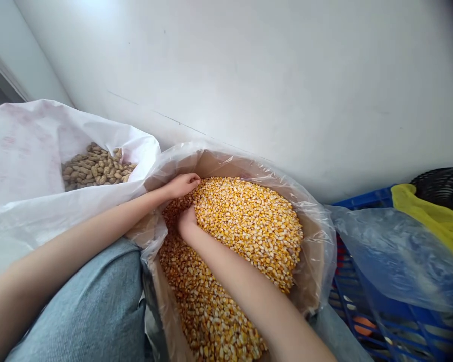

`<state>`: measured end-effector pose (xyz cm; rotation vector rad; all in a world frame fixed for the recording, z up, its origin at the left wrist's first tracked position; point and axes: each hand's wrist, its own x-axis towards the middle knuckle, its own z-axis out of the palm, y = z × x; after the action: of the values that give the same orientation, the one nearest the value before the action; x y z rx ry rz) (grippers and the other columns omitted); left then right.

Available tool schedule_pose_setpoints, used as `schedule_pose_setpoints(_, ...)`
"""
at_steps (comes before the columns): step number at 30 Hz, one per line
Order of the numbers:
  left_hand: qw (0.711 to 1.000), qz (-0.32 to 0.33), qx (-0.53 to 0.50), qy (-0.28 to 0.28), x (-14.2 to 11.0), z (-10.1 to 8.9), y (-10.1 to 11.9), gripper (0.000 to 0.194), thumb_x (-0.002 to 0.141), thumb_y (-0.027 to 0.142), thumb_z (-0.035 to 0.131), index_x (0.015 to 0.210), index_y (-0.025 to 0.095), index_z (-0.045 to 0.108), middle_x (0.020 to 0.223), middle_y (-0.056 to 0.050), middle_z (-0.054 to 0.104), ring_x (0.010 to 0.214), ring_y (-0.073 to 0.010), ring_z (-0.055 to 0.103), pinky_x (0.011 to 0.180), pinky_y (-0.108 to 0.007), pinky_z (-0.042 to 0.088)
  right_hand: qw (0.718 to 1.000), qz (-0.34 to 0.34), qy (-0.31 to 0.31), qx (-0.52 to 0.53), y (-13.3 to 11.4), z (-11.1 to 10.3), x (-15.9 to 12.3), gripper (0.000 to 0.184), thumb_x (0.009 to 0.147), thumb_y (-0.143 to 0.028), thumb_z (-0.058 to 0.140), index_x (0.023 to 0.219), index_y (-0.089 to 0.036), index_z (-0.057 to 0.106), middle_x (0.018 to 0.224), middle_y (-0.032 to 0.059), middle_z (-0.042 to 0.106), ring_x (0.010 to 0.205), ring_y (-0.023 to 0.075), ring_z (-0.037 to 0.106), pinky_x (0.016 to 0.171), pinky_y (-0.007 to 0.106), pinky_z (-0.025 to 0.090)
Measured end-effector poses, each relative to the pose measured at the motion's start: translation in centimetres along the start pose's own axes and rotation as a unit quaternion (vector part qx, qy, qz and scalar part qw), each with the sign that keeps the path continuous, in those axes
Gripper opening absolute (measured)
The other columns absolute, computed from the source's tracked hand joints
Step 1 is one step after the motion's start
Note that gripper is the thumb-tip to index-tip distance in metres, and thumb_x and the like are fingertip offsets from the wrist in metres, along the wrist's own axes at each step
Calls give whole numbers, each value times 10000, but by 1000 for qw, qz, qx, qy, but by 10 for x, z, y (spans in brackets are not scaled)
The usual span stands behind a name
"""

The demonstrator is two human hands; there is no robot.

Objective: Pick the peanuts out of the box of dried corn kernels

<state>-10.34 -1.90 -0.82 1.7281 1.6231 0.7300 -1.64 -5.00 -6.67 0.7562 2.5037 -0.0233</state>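
Note:
Loose corn kernels [249, 216], yellow and orange, fill a large brown paper sack [313, 251] lined with clear plastic. My left hand [184, 185] is at the sack's far left side, just above the kernels, with its fingers curled in. Whatever those fingers may hold is hidden. Closer to me, my right hand [187, 220] reaches down into a shaded hollow in the corn. Its fingers are out of sight among the kernels, so I cannot tell how they are set.
Left of the corn, a white woven sack [26, 151] holds unshelled peanuts [98, 166]. On the right is a blue plastic crate [400, 322] with clear plastic sheeting [396, 256], yellow netting [430, 221] and a black basket [441, 186]. A white wall [268, 75] rises behind.

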Motion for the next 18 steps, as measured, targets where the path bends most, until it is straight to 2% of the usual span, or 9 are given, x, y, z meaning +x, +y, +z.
schedule_pose_setpoints(2, 1000, -4, 2, 0, 1, 1, -2, 397, 767, 376, 313, 980, 104, 508, 846, -53, 572, 767, -143, 515, 699, -236, 392, 1000, 17, -12, -23, 15, -6, -18, 273, 723, -128, 441, 917, -18, 599, 958, 210, 533, 978, 317, 438, 867, 551, 155)
schedule_pose_setpoints(4, 1000, -2, 3, 2, 2, 2, -5, 397, 762, 381, 319, 981, 109, 508, 847, -51, 574, 752, -142, 516, 689, -236, 395, 999, 4, 7, -43, 34, -13, -39, 250, 729, -164, 432, 864, -91, 629, 891, 148, 575, 975, 285, 432, 885, 518, 149)
schedule_pose_setpoints(10, 1000, -10, 3, 2, 1, 2, -6, 404, 763, 399, 324, 990, 124, 514, 888, -47, 572, 794, -152, 517, 718, -241, 382, 981, -53, 171, -74, 102, -23, -98, 275, 751, -279, 390, 745, -123, 617, 855, 100, 566, 932, 242, 400, 805, 461, 254)
schedule_pose_setpoints(14, 1000, -11, 2, -4, -1, -1, 1, 397, 763, 380, 337, 1003, 118, 513, 978, -52, 549, 867, -155, 499, 779, -237, 358, 976, -79, 201, -28, 150, -21, -127, 275, 778, -335, 367, 810, -176, 589, 946, 50, 546, 1024, 205, 364, 871, 421, 224)
schedule_pose_setpoints(18, 1000, -16, -6, -8, -2, -1, 3, 376, 764, 371, 340, 988, 122, 511, 967, -47, 547, 860, -152, 500, 763, -232, 362, 973, -22, 203, 109, 196, -23, -155, 284, 785, -379, 377, 990, -271, 541, 1119, -20, 469, 1090, 140, 352, 943, 344, 224)
